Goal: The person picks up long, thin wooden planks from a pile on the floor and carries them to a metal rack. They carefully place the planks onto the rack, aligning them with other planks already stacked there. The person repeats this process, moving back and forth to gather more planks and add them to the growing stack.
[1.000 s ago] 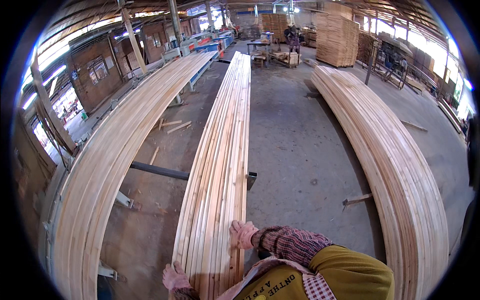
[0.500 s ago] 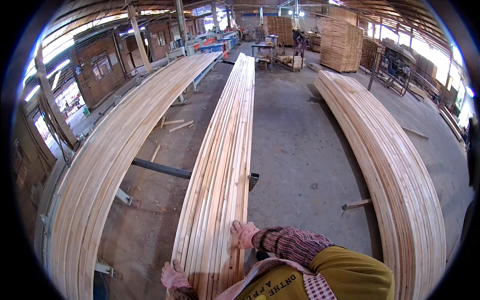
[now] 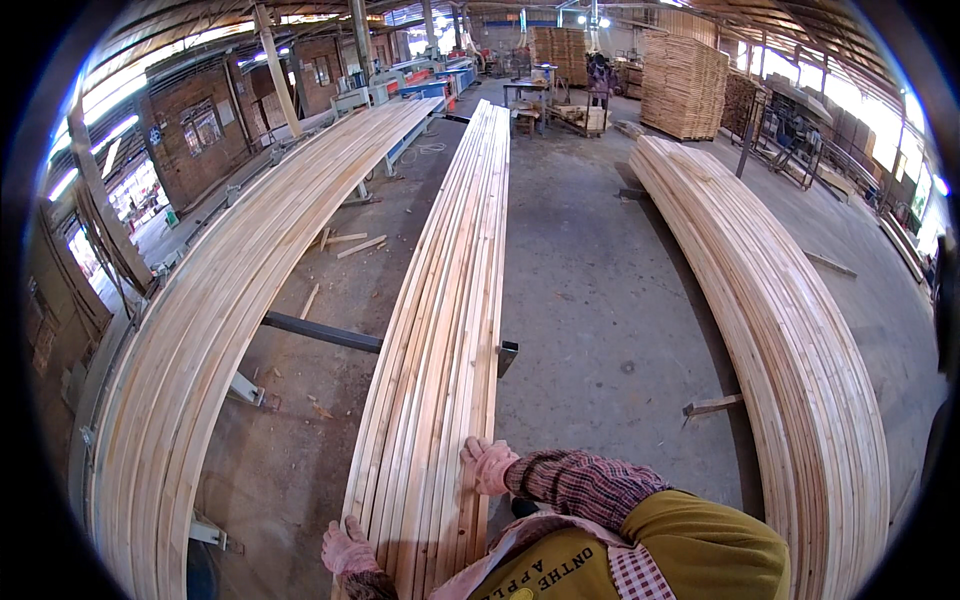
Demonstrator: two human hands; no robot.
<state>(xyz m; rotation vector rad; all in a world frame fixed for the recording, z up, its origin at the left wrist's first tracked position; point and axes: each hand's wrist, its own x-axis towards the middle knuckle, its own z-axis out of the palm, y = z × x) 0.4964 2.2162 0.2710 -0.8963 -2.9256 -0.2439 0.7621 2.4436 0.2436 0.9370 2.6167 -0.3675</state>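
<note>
A long stack of narrow, pale wooden strips (image 3: 437,300) runs away from me down the middle. Near its close end, my gloved left hand (image 3: 347,549) grips the left edge, thumb on top and fingers over the outer side. My right hand (image 3: 488,466), in a matching pink glove, holds the right edge a little farther along, its fingers bent over the upper strips. The undersides of both hands are hidden. The strips lie side by side, with their far ends slightly uneven.
Left of me, long boards (image 3: 230,270) lie on a machine bed. A second big stack of strips (image 3: 770,320) stands on the right. A dark metal bar (image 3: 325,333) crosses under the middle stack. Wood scraps (image 3: 361,246) litter the floor; a tall board pile (image 3: 683,85) stands behind.
Both hands keep their places on the strips' edges. Only the view has shifted very slightly.
</note>
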